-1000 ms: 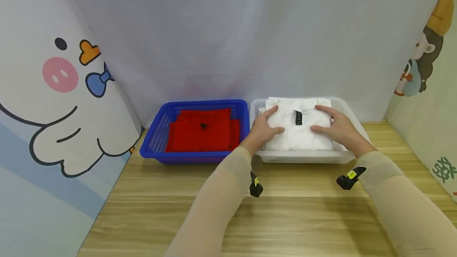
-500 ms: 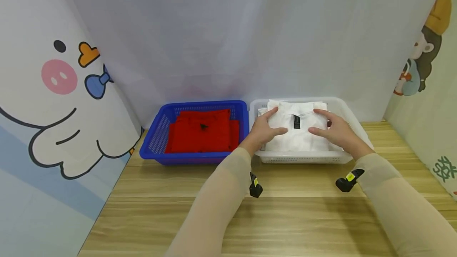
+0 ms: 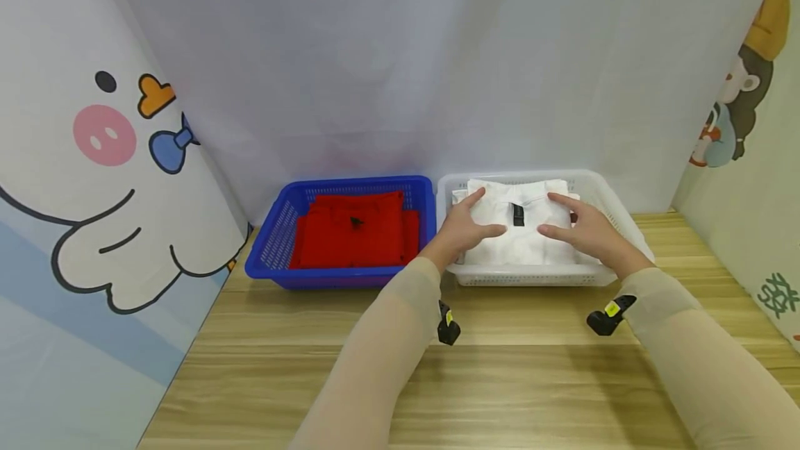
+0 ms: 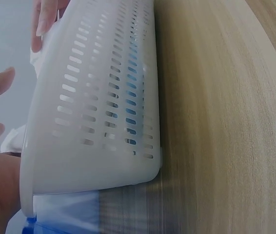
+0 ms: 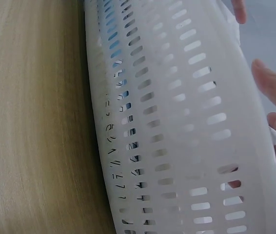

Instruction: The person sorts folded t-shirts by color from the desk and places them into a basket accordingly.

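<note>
A folded white shirt [image 3: 521,245] with a black neck label [image 3: 518,214] lies on other white cloth in the white basket [image 3: 531,274]. At the shirt's left side, my left hand [image 3: 461,228] touches it with thumb and forefinger spread apart. My right hand [image 3: 590,228] rests at its right side, thumb and forefinger likewise spread. The other fingers of both hands are largely hidden in the head view. The left wrist view shows the left thumb [image 4: 0,84] extended above the basket rim; in the right wrist view the right thumb [image 5: 270,84] stands out similarly.
A blue basket [image 3: 344,273] with folded red clothes [image 3: 356,238] stands directly left of the white one. Both baskets sit on a wood-grain table [image 3: 500,380] against a pale curtain [image 3: 406,75]. Printed cartoon panels flank the table.
The white shirt has sunk lower into the white basket and its right edge has shifted slightly left. My hands stay at its sides, the right a little further left.
</note>
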A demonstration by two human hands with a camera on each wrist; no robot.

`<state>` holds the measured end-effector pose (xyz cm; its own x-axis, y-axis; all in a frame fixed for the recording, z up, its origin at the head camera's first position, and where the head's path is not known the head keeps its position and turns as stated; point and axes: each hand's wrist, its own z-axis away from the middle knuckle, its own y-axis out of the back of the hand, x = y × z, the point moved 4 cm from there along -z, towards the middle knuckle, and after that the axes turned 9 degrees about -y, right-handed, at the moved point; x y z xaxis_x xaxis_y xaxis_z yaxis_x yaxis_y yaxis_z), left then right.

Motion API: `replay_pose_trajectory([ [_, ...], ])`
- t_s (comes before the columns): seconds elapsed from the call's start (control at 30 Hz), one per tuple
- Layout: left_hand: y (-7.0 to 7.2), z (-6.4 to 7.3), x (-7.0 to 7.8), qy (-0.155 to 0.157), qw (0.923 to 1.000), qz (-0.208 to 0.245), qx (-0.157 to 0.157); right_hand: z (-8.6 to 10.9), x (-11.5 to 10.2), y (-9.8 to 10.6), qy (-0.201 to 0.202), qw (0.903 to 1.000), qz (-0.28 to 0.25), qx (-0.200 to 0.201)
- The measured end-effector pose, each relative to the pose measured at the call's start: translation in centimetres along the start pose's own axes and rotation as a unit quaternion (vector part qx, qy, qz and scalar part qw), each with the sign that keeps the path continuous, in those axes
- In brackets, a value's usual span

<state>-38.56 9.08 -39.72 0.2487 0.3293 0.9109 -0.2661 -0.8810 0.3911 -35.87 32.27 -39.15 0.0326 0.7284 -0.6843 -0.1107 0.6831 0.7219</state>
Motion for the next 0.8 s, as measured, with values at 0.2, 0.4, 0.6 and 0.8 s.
replay_pose_trajectory([
  [0.2,0.3,0.3,0.2,-0.019,0.9994,-0.029,0.003,-0.1,-0.2,-0.2,-0.01,0.9998,-0.012,-0.01],
  [0.4,0.8,0.4,0.6,-0.041,0.9976,-0.057,0.001,-0.1,-0.6,-0.1,0.001,1.0,0.003,-0.001],
  [0.6,1.9,1.1,1.7,-0.068,0.9941,-0.084,-0.011,0.9,-1.3,1.0,0.051,0.9971,0.037,0.043],
  [0.8,4.6,4.0,3.5,-0.14,0.9816,-0.121,-0.045,3.8,-2.0,2.2,0.084,0.9922,0.046,0.079],
])
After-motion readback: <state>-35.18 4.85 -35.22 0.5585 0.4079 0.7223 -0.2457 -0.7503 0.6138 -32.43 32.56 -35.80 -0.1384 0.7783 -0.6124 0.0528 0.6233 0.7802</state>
